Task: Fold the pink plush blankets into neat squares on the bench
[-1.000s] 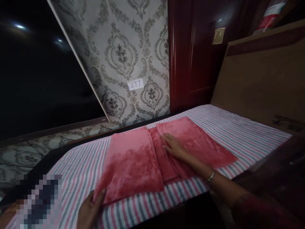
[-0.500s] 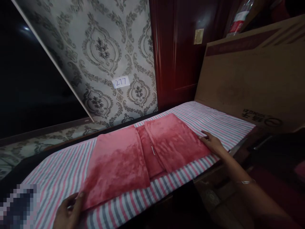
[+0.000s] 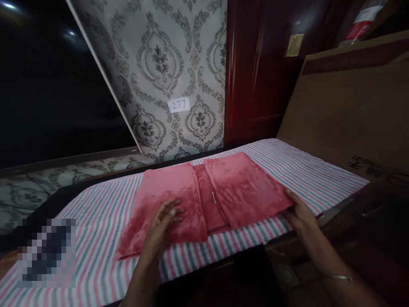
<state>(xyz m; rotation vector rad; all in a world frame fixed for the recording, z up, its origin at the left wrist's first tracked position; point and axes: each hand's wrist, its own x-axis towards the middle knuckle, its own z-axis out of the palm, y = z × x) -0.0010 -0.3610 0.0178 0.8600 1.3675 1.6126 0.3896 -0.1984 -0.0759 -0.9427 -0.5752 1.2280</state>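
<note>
A pink plush cloth (image 3: 243, 183) lies flat with its left and right sides folded inward. A narrow gap between the two folded panels shows the layer beneath, with a small white tag (image 3: 214, 198) on it. Over the left panel is my left hand (image 3: 166, 219), its fingers spread and holding nothing; whether it touches the cloth I cannot tell. My right hand (image 3: 300, 215) grips the cloth's right front corner, thumb on top and the other fingers partly hidden at the edge.
Under the cloth is a striped sheet (image 3: 92, 238) covering a table. A large cardboard box (image 3: 345, 111) stands at the right, with a bottle (image 3: 361, 25) behind it. A dark screen (image 3: 60, 85) and a wall label (image 3: 179, 104) are at the back. Something pixelated (image 3: 46, 253) is at the left.
My left hand has left the cloth's left front corner and moved right, over the left panel. My right hand has closed more on the right corner. The view has shifted left.
</note>
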